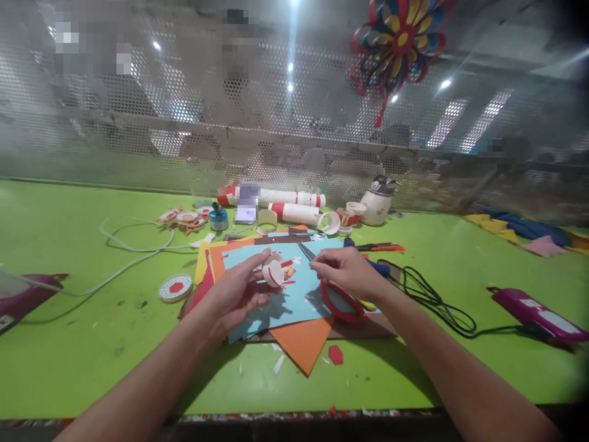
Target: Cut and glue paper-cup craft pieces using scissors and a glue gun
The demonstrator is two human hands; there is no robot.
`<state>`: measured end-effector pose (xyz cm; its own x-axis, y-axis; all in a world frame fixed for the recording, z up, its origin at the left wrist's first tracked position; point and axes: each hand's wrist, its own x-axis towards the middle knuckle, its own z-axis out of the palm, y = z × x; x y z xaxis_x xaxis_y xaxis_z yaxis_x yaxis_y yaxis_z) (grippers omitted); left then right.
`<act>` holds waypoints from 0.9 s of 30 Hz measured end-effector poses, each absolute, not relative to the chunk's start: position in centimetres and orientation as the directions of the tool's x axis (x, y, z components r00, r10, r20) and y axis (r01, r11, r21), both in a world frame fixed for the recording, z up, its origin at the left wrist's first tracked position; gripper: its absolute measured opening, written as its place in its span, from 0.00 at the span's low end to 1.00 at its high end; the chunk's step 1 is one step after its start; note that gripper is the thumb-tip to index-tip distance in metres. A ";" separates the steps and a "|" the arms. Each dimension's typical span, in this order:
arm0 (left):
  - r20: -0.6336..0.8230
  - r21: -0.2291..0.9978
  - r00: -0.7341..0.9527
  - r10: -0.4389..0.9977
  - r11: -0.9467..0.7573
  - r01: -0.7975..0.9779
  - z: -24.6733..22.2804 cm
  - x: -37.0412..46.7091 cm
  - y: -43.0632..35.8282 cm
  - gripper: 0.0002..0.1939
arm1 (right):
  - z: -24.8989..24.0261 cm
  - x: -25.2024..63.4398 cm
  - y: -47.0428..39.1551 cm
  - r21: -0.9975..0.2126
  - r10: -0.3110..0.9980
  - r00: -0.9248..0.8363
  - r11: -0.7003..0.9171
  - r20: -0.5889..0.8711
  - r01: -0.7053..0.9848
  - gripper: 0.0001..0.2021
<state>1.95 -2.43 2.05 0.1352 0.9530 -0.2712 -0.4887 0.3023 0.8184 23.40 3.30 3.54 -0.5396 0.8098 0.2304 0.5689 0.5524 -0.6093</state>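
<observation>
My left hand [239,288] holds a small cut piece of white paper cup [273,271] with a red stripe, between thumb and fingers above the light-blue paper [294,301]. My right hand [343,270] has its fingers pinched round the middle of a pair of scissors [340,307]. The grey blades point up and left past the fingertips, and the red handle loops hang below the palm. Behind the left fingers, small red and orange scraps lie on the blue sheet. An orange sheet [304,350] sticks out from under it toward me.
White-and-red paper cup stacks [294,213], a phone [247,205], a blue ink bottle [218,218] and a white jug [377,202] stand at the back. Purple corded tools lie left and right [536,313]. A round white disc [175,288] lies left; a perforated screen [276,123] rises behind.
</observation>
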 end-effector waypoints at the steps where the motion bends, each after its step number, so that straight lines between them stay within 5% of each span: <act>1: -0.272 0.813 0.131 0.953 0.301 -0.498 2.2 1.9 -2.5 0.11 | 3.6 23.4 3.2 -0.607 0.809 -0.540 0.554 0.231 0.570 0.14; 9: -0.214 0.799 0.055 0.975 0.207 -0.564 3.4 1.2 -3.0 0.11 | 4.0 26.2 5.6 -0.556 0.859 -0.441 0.507 0.261 0.658 0.14; 17: -0.181 0.827 -0.062 0.982 0.118 -0.549 3.7 1.0 -2.4 0.08 | 4.2 31.3 9.1 -0.327 0.926 -0.315 0.369 0.207 0.870 0.10; 27: -0.146 0.854 -0.063 0.987 0.094 -0.512 3.3 1.1 -2.2 0.08 | 4.5 30.8 8.3 -0.130 0.922 -0.381 0.387 0.067 0.913 0.11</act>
<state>1.06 -2.22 3.26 -0.0634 0.9872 -0.1464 -0.5115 0.0938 0.8541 30.84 8.26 4.46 -0.3813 0.9220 0.0669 0.9129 0.3870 -0.1301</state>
